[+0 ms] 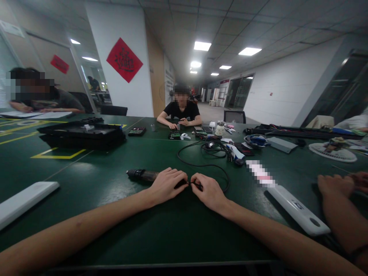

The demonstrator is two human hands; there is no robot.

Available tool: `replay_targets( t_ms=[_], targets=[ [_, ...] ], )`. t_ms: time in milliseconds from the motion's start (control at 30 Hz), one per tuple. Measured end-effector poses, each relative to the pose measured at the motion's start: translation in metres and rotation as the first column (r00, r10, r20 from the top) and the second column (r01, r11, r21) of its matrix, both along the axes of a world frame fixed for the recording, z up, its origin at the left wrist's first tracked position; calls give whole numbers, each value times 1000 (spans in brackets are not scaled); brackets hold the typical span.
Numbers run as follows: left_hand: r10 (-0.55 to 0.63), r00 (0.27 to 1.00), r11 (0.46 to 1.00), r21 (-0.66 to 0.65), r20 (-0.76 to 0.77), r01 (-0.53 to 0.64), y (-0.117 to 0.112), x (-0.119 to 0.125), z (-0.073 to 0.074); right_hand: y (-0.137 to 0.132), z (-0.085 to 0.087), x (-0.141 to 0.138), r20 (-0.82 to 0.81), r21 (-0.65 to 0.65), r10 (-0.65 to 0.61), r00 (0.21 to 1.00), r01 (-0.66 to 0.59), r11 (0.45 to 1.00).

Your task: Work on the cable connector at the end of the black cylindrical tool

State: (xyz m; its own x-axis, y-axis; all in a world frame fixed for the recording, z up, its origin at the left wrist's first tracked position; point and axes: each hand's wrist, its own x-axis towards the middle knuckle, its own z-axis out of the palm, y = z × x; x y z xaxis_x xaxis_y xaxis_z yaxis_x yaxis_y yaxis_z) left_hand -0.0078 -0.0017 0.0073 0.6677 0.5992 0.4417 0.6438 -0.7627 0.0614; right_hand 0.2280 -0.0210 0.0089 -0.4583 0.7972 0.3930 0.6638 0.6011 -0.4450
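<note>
We are resting both hands on the dark green table, fingertips almost meeting. Our left hand is curling shut over the rear end of a dark cylindrical tool, which is lying flat and pointing left. Our right hand is pinching the end of a thin black cable, which is looping away toward mid-table. A long white plastic bar is lying just to the right, near a co-worker's hand. Farther off, a flat black tray is sitting at the left, and a person in a black shirt is working across the table.
</note>
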Motion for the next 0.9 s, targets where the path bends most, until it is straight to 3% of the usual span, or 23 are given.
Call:
replay_targets(
  t_ms=[200,367,567,733,900],
  targets=[
    [-44,999,999,18,-1,44,1,1,-1,0,1,0,1,-4,-8,1000,8,1000],
    [10,1000,1000,14,17,-10,2,2,-2,-1,2,0,1,-4,-8,1000,8,1000],
    [-33,999,999,27,-17,34,1,1,0,-1,2,0,16,-7,-11,1000,11,1000],
    [12,1000,1000,26,-1,-12,1,1,-1,-2,3,-1,4,-5,-8,1000,8,1000],
    [-35,999,999,34,-5,35,0,0,0,-2,2,-1,-36,-8,4,999,-5,1000]
  ],
)
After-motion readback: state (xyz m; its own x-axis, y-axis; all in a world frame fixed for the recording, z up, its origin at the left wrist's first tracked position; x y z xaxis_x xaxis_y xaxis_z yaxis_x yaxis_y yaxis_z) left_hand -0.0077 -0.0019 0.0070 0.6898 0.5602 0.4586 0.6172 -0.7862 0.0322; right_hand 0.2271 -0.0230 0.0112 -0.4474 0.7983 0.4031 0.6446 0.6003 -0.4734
